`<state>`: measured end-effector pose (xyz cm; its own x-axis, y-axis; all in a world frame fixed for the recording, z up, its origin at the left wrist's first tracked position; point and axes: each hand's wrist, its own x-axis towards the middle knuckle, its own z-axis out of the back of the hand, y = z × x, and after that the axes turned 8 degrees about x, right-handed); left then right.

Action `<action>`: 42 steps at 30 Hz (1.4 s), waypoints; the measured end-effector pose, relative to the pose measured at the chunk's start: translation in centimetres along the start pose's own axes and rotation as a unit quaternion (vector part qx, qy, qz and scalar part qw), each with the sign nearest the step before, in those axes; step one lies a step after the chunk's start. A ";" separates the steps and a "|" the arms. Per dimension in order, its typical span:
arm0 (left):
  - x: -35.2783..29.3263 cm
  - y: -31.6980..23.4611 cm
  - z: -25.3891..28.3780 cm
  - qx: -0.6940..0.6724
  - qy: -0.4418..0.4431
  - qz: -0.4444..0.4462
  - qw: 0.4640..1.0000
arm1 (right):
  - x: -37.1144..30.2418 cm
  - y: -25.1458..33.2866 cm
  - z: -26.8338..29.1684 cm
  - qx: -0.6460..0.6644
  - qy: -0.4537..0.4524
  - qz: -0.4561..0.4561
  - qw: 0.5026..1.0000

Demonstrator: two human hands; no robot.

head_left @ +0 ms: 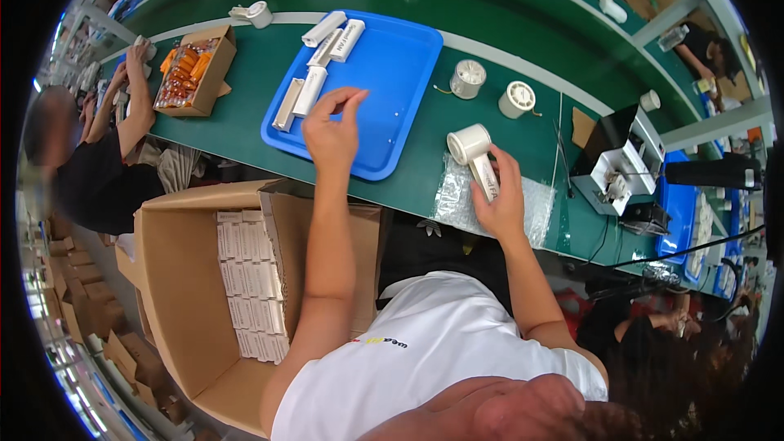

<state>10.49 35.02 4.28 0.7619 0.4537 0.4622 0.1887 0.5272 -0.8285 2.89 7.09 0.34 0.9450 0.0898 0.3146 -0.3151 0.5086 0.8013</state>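
Note:
My right hand (504,202) grips a white handheld fan (471,147) by its handle. The fan's round head points up and left, over a sheet of bubble wrap (457,196) on the green workbench (408,188). Above the blue tray (392,73), my left hand (333,132) is closed, thumb and fingertips pinched together. Anything small between those fingertips cannot be made out. Several white, oblong handle-like pieces (309,91) lie along the tray's left side, beside my left hand. A few tiny pale bits dot the tray's right part.
Two round white fan heads (468,79) (517,100) stand right of the tray. A black-and-silver bench machine (618,167) is farther right. An open carton (188,278) with stacked white boxes sits at my left. Beyond it, a co-worker (98,171) works near a box of orange parts (192,73).

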 end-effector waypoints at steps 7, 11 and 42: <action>2.8 3.0 -0.5 0.191 0.068 0.072 0.977 | 0.0 -2.8 1.0 0.281 -0.067 -0.121 0.950; 4.4 7.5 0.0 0.277 -0.079 -0.141 0.947 | 0.5 -2.0 2.7 0.398 -0.054 -0.194 0.895; -17.6 -11.8 -14.1 -0.203 0.421 -0.019 0.884 | 5.3 1.8 27.9 0.021 -0.472 0.250 0.845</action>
<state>3.60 10.66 1.46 0.9094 -0.3436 0.2341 0.3000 0.1523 -0.9417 4.86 -15.42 17.61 0.2065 -0.4486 0.8696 -0.6762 0.5769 0.4582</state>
